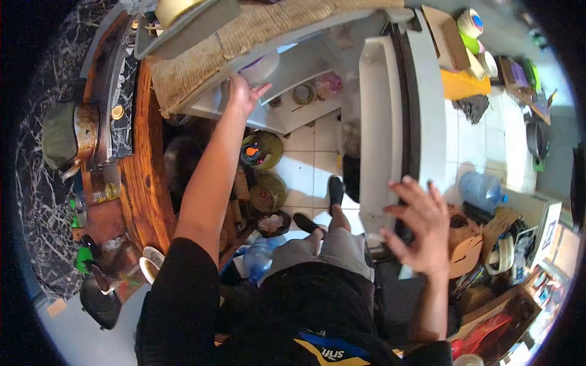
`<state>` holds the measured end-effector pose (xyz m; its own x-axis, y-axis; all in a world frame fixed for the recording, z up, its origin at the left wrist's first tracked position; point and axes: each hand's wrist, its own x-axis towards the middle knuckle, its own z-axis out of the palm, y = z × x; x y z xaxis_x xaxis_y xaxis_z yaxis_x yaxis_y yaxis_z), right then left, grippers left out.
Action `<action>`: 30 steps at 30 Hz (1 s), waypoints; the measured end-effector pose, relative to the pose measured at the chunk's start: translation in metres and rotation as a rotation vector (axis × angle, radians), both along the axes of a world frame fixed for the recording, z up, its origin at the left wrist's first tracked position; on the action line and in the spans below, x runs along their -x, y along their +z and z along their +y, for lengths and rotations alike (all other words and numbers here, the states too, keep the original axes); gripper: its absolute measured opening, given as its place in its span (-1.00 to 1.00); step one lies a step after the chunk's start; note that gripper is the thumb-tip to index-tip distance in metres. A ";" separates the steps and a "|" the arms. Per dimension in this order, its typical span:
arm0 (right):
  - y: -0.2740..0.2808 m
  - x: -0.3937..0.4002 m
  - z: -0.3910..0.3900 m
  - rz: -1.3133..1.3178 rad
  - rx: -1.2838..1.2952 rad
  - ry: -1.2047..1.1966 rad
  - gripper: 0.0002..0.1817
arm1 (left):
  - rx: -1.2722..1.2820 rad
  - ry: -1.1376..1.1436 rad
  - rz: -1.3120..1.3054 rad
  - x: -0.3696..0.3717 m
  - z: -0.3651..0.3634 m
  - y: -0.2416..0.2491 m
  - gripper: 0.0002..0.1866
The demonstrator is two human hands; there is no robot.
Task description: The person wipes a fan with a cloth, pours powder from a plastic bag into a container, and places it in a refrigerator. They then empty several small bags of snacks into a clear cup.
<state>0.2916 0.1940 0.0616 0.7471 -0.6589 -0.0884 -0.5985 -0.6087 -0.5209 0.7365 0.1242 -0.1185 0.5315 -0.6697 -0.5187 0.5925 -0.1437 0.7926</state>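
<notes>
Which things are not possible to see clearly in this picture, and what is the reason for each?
Head view, contact unclear: whether the left hand touches the pale container; the angle hides this.
Head view, blurred: whether the right hand touches the fridge door; its fingers overlap it.
Head view, cut off: the rest of the gray tray; the top edge crops it.
Head view, too small: what the pink container holds.

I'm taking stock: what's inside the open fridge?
A pale rounded container by the left hand, a round dish and a pink translucent item show. The brown-covered fridge top hides the deepest part, so I cannot tell what sits there.
</notes>
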 end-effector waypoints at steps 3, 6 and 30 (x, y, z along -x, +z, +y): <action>-0.005 -0.011 0.008 -0.003 0.005 0.031 -0.65 | -0.005 0.027 -0.048 -0.026 -0.031 -0.033 -0.37; -0.007 -0.033 0.017 0.009 0.033 0.079 -0.54 | 0.014 0.043 -0.186 -0.046 -0.039 -0.064 -0.43; 0.004 -0.245 0.026 0.242 0.204 0.985 0.23 | -0.567 0.501 -0.712 0.278 0.496 0.070 -0.54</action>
<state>0.5370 0.2199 0.0651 0.9405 0.2153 -0.2629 0.1377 -0.9487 -0.2845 0.4589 0.6203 -0.0481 0.9884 -0.0435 -0.1455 0.1081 -0.4712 0.8754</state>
